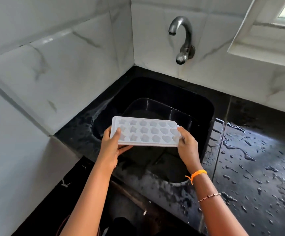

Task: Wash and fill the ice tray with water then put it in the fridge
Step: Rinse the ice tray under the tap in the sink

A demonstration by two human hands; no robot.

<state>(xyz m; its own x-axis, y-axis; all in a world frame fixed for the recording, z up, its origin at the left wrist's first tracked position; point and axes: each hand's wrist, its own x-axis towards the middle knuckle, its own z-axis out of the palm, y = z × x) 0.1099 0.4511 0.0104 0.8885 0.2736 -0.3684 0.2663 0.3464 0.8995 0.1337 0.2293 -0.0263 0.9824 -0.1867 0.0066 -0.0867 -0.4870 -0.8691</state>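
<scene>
- Both hands hold the white ice tray [146, 132] above the black sink [204, 106];
- left hand [111, 145] grips its left end (thumb on top);
- right hand [186, 147] pinches its right end

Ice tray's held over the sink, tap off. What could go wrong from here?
1. The ice tray is held only at its two short ends, left hand and right hand; wet plastic may slip into the black sink.
2. The tray sits well forward of the tap spout, so water would likely miss unless it moves back.
3. The counter is covered in puddles; anything set down there may slide.
</scene>
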